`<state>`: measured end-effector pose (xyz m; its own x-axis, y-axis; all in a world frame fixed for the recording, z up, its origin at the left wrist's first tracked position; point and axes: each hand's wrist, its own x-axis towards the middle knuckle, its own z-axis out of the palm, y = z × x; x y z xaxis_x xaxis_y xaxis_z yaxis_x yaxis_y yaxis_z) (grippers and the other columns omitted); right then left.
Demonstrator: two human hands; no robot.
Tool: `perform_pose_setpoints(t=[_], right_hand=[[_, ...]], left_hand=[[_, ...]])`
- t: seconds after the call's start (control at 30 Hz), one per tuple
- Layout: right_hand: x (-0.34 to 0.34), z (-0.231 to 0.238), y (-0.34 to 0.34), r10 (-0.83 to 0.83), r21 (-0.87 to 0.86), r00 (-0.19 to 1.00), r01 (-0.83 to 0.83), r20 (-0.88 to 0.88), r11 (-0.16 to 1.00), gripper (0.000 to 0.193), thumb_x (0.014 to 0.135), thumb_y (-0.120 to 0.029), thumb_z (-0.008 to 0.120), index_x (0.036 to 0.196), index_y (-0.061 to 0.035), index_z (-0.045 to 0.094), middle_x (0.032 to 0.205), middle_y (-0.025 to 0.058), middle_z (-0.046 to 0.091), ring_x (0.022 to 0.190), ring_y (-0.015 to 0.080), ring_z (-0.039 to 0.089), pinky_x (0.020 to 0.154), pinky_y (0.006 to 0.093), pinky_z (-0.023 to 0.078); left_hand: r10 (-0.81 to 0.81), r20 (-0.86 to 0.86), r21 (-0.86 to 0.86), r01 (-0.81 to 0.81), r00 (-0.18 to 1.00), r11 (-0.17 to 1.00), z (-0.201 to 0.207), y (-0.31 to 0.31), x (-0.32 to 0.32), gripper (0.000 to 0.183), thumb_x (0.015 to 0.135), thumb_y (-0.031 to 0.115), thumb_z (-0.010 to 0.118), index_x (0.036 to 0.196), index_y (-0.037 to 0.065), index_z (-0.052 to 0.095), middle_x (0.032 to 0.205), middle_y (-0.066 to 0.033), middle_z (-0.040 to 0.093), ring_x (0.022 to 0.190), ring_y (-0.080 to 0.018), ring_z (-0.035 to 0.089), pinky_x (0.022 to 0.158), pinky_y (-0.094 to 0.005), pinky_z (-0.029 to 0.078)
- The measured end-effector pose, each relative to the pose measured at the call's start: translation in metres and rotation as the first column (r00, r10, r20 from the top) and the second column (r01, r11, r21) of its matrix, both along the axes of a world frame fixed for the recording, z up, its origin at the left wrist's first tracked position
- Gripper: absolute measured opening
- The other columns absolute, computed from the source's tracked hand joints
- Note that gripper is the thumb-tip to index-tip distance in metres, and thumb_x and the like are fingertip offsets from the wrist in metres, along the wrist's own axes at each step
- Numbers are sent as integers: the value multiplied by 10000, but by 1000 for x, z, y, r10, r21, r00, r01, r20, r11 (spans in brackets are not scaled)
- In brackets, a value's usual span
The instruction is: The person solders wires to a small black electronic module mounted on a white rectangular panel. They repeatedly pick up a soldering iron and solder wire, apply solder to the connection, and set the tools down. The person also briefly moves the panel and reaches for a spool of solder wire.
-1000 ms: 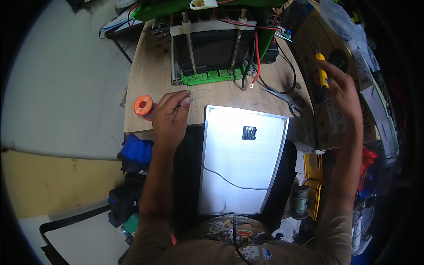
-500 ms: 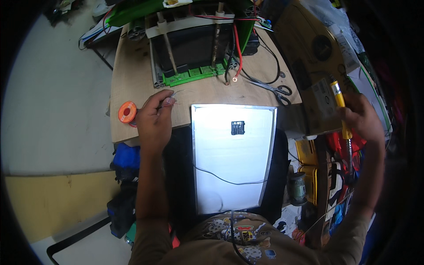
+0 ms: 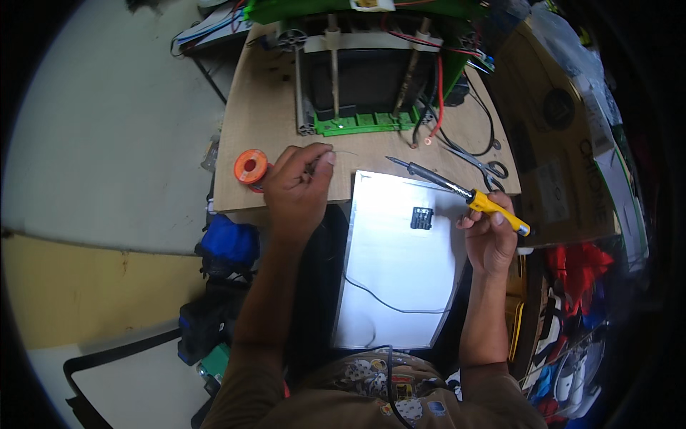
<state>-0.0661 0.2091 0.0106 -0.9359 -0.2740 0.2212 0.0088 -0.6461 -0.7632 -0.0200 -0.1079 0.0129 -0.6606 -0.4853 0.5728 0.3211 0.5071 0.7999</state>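
Note:
My left hand [image 3: 299,187] is closed in a pinch, with a thin strand of solder wire [image 3: 346,151] sticking out from its fingertips. Beside it on the table stands an orange spool [image 3: 246,159]. My right hand [image 3: 493,243] grips the yellow handle of a soldering iron [image 3: 489,204], whose dark tip points left toward the left hand, apart from the wire. Between my arms a white-backed framed panel [image 3: 389,257] lies across my lap against the table edge. It bears a small black junction box [image 3: 422,218] and a thin dark cable.
A green-framed dark unit [image 3: 379,82] with upright rods stands on the wooden table [image 3: 286,136]. Red and black cables [image 3: 439,107] hang from its right side, near scissors [image 3: 486,169]. A large cardboard box [image 3: 550,143] is at the right. Blue and black bags [image 3: 230,243] sit at the left.
My right hand has brought the soldering iron in from the far right, turning its tip leftward over the panel's far edge. The view has shifted; my left hand still pinches the wire.

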Motion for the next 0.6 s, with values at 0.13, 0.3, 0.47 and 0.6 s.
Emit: perform_pose_setpoints(t=[0.13,0.3,0.47,0.6], right_hand=[[-5,0,-26,-71,72,997,69,31,995,203,1027,-234,665,1108,-51,627,862,121,701,758,229,723,751,375,622],[-4,6,-48,-170,65,968,160,186,985,189,1044,-258,645,977,-94,580,749,74,659,652,192,672,654,353,581],[-2,11,-64,-195,89,948,178,250,980,211,1049,-297,641,953,-124,568,696,42,610,578,167,607,594,348,539],[-2,12,-69,-215,137,940,184,266,973,234,1041,-333,659,950,-142,562,672,26,582,546,158,580,576,352,530]], left_hand=[[-29,-43,87,33,999,996,-4,3,2,91,912,23,782,995,-3,754,847,-26,649,691,-59,547,613,-216,444],[-60,-110,92,70,992,993,-12,0,5,97,909,12,778,990,9,725,848,-27,656,695,-50,557,607,-214,445],[-87,-128,55,95,988,994,-16,1,6,104,928,-27,735,998,11,668,840,-3,629,703,-36,518,624,-207,415],[-74,-158,9,77,985,997,-16,0,5,110,926,-33,738,998,13,669,834,-12,636,684,-29,517,594,-198,399]])
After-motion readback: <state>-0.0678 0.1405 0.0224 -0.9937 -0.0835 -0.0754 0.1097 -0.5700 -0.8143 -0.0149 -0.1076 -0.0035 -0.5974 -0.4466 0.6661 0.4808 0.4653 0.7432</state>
